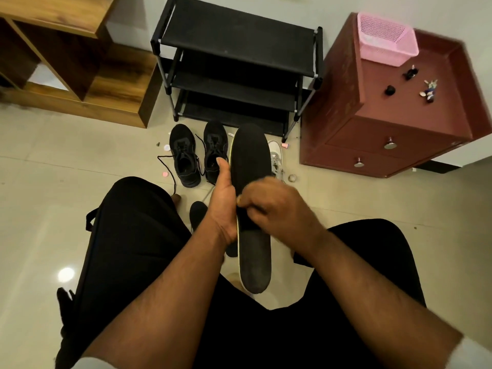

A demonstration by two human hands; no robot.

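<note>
Black insole (250,161) | left hand (223,206) clasps its edge | right hand (279,209) pinches mid-length | toe juts beyond both

Both hands, left hand (223,206) and right hand (277,209), apparently grip a black insole (250,161).

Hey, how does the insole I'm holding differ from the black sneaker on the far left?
The insole is flat and gripped off the floor by the left hand and right hand; the left sneaker stands untouched on the floor. The insole shows a pale edge; the left sneaker is all black, its lace trailing loose. Both are black, toes toward the shoe rack.
</note>
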